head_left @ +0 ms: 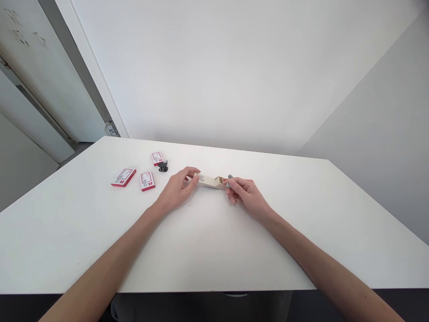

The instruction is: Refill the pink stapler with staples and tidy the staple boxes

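Head | beige stapler [210, 180]: left hand [179, 185] grips left end, right hand [247, 195] pinches right part | 3 red-white boxes [146, 180] leftward

White tabletop [208, 250], busiest nr far-L corner.
Red-and-white box [124, 178] nr L edge, 2nd box [146, 181] just R of it, 3rd box [157, 158] closest to far edge w/ black clip [163, 167] right by it. Dark specks [189, 204] mid-surface. Beige tool [209, 180] in far half, approx. midway btwn L & R edges; can't tell if it's resting on surface.
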Action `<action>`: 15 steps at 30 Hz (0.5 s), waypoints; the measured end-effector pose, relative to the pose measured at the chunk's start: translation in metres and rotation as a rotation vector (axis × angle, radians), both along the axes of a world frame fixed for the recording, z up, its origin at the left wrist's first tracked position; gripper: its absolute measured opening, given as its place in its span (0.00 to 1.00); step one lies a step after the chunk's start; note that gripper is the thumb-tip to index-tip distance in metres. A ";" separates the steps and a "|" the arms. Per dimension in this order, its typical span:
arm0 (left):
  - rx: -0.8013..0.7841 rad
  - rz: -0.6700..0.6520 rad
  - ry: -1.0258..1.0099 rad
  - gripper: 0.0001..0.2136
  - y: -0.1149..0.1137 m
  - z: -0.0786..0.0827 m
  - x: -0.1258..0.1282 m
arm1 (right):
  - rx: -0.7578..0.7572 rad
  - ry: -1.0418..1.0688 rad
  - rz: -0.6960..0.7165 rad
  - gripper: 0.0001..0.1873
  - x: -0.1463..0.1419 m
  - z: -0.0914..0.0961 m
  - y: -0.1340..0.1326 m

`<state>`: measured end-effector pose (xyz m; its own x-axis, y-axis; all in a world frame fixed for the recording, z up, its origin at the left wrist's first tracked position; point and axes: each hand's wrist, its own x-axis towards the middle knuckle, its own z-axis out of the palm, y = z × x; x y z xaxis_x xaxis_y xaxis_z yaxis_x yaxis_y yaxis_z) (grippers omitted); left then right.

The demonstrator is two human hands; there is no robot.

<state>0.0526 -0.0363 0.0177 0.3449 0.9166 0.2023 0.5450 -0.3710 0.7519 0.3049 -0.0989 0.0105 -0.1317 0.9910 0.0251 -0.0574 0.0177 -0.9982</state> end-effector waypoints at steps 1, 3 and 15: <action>-0.010 0.002 0.005 0.20 0.000 0.000 0.000 | 0.014 -0.003 -0.014 0.22 0.001 0.000 0.001; -0.010 0.004 0.009 0.19 0.001 -0.002 -0.001 | 0.049 -0.007 -0.049 0.21 0.002 0.001 0.002; -0.024 0.030 0.078 0.18 0.004 -0.007 -0.001 | 0.277 -0.191 -0.416 0.20 0.023 -0.001 0.012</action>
